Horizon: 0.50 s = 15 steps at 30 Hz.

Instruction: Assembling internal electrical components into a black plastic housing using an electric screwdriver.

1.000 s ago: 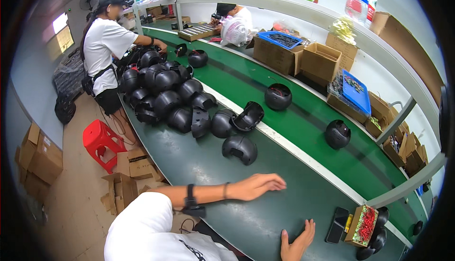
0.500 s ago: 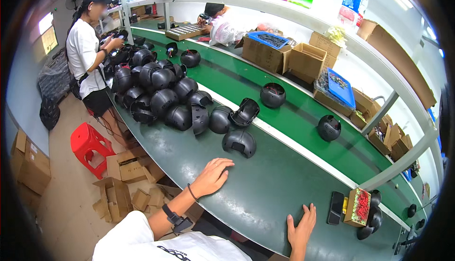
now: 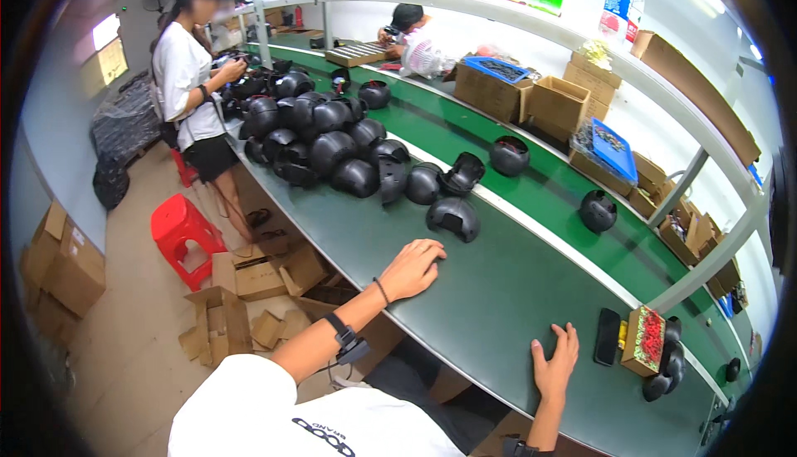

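Note:
My left hand (image 3: 415,268) lies on the dark green tabletop (image 3: 490,291) near its front edge, palm down, fingers loosely stretched, holding nothing. Just beyond its fingertips sits a single black helmet-like shell (image 3: 454,219), with a gap between them. Farther right, my right hand (image 3: 554,363) rests on the same surface, thumb and fingers apart and nothing in it. Nearest to it are a black phone (image 3: 607,337) and a small open box of red and pale green pieces (image 3: 644,341). A heap of similar black shells (image 3: 332,152) covers the far left of the table.
A green conveyor belt (image 3: 548,200) runs behind the table, carrying a few spaced shells. Cardboard boxes (image 3: 558,107) and a blue tray (image 3: 613,148) line its far side. A co-worker (image 3: 187,83) stands at far left, near a red stool (image 3: 184,237). Another person (image 3: 408,25) sits beyond the belt.
The whole view has shifted, so the scene sits farther right and slightly higher in the picture. Both my hands keep their places on the table, and the shells near them have not moved.

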{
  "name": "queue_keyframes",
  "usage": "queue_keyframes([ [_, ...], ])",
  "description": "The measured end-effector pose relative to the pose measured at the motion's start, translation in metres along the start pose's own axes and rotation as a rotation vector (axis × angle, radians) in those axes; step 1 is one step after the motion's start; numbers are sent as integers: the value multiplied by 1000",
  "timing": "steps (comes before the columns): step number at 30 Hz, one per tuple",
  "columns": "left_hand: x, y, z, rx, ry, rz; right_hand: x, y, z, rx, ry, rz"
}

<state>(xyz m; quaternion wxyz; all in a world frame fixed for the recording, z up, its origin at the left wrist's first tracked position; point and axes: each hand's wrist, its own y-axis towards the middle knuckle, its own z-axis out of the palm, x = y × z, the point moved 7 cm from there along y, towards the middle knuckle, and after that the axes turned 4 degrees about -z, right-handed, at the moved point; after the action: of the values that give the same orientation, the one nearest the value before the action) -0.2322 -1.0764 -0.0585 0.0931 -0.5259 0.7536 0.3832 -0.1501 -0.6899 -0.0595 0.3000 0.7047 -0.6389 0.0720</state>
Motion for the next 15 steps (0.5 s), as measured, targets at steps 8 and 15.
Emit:
queue_keyframes([
  [8, 0, -2, 4, 30, 22, -15, -4, -2, 0, 51, 57, 27],
  [15, 9, -1, 1, 16, -44, -55, -3, -3, 3, 86, 16, 2],
])
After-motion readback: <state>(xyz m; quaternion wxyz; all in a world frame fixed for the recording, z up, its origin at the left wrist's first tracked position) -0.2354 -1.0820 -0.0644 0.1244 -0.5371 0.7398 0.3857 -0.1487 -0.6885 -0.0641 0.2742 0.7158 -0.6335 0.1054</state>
